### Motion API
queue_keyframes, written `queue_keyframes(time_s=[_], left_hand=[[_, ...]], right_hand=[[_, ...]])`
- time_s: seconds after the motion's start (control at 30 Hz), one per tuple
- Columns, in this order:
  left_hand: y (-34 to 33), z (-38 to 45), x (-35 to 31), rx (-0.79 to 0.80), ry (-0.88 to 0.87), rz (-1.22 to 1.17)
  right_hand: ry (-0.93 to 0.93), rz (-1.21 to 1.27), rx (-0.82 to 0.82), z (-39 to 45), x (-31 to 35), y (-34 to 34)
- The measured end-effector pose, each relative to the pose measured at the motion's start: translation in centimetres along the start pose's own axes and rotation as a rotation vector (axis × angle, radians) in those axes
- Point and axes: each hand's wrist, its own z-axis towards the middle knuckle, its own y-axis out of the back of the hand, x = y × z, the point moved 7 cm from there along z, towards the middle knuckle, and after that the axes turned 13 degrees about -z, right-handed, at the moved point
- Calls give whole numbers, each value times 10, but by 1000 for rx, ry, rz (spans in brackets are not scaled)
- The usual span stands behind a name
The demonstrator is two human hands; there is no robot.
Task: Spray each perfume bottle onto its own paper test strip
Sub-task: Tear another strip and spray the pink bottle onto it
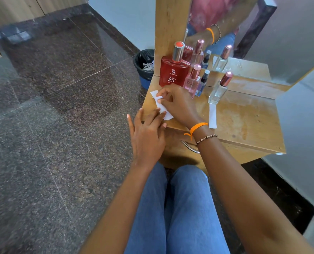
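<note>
Best now: right hand, pinching one white paper test strip off the wooden counter's left-edge pile w/ flat, relaxed left hand pinning the rest, should peel slowly.

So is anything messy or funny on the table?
Nothing is spilled or knocked over. The bottles stand upright. The tabletop looks stained and worn, and one strip hangs slightly over the front edge.

Red square glass bottle: upright, silver cap, back left of wooden tabletop.
Pink slim bottle: upright, just right.
Small dark vial: beside it.
Clear rose-capped bottle: upright, apart.
White paper strips: loose pile, front left.
Single white strip: flat before clear bottle.
</note>
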Motion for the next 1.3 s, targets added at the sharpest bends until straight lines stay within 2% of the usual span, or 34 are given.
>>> queue_keyframes(time_s=[0.17, 0.37, 0.53, 1.03, 1.3], left_hand=[[0, 0, -1, -3, -14, 1], [1, 1, -2, 7, -14, 3], [3, 2, 0, 14, -4, -42], [3, 3, 2, 6, -17, -89], [2, 5, 3, 21, -25, -124]], right_hand=[[-118, 359, -33, -6, 1, 3], [-240, 463, -132, -4, -1, 2], [-296, 372, -139, 1, -7, -1], [-173, 150, -202, 4, -1, 3], [-166, 191, -212, 1, -1, 6]])
